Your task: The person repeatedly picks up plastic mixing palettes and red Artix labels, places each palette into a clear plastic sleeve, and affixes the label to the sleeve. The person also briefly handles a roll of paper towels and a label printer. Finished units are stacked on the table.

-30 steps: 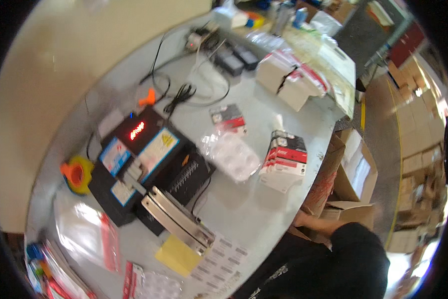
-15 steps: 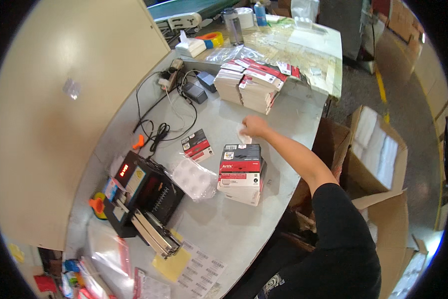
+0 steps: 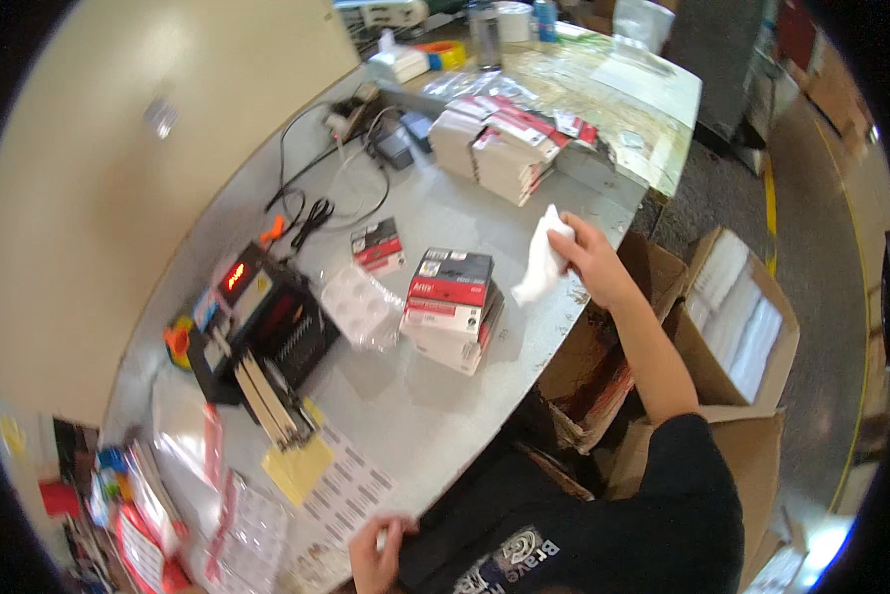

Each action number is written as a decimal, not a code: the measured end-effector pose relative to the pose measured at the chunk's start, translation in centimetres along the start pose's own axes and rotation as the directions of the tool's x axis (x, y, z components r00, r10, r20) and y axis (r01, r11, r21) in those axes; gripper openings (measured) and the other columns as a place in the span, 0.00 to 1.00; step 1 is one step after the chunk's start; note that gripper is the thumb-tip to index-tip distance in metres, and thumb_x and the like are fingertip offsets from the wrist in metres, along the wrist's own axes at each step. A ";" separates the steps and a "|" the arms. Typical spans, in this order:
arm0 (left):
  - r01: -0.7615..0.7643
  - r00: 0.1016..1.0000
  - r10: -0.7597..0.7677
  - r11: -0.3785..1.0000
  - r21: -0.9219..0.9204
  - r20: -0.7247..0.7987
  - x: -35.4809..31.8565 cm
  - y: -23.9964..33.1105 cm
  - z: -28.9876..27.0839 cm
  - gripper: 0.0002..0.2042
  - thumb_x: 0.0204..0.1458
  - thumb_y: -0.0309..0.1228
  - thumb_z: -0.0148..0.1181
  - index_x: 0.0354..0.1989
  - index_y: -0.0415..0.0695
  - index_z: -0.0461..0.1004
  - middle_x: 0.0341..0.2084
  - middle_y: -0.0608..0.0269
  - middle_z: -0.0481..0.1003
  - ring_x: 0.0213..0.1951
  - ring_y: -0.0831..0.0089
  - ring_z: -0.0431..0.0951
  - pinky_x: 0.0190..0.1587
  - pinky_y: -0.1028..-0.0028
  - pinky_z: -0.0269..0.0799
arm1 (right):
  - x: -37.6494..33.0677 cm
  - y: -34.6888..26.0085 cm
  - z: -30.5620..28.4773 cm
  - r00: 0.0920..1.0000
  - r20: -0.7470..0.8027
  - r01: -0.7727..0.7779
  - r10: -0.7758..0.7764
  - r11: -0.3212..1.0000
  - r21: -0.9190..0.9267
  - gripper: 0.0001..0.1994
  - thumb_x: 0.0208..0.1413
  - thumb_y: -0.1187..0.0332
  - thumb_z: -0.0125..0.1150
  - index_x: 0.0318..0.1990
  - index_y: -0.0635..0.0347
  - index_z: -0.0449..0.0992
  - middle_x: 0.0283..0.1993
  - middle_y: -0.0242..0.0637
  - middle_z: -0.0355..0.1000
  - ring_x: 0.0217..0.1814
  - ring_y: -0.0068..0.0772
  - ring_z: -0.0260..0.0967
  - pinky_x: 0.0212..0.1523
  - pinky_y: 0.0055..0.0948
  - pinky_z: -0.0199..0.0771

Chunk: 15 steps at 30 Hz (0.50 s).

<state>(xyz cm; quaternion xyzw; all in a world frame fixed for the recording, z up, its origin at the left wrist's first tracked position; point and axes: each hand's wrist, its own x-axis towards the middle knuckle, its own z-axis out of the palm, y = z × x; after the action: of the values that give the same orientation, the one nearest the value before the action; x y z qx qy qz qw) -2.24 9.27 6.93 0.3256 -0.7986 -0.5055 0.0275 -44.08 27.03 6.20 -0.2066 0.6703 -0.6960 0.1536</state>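
Currently my right hand [image 3: 592, 259] pinches a white crumpled cloth/tissue wad [image 3: 543, 259], fingers closed on its upper end, over the grey curved tabletop [image 3: 405, 396] near its right edge, just beside the stack of red-black-white flat cartons [image 3: 452, 305]. Handling est.: very light, soft, no stiffness, not fragile; deforms under grip, so hold bunched at top w/ thumb + fingers. Left hand [image 3: 378, 552] is at tabletop's near edge, curled; contents can't be told.

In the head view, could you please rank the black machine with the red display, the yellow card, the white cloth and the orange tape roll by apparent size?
1. Black machine with the red display
2. Yellow card and white cloth, held in the right hand: look alike, left unranked
3. Orange tape roll
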 end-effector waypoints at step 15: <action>0.121 0.980 0.070 0.529 -0.840 0.186 7.5 4.4 4.1 0.14 0.54 0.32 0.60 0.45 0.37 0.71 0.34 0.66 0.75 0.37 0.82 0.73 0.41 0.80 0.68 | -11.9 -0.8 14.6 0.924 0.372 -0.155 0.086 0.975 0.161 0.13 0.49 0.79 0.63 0.43 0.64 0.70 0.39 0.34 0.69 0.37 0.21 0.73 0.35 0.17 0.74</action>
<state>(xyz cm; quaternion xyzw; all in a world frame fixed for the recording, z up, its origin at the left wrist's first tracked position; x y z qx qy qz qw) -11.78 9.59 6.41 0.2313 -0.4465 -0.8590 0.0957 -26.52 20.25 6.28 -0.2743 0.5735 -0.6951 0.3358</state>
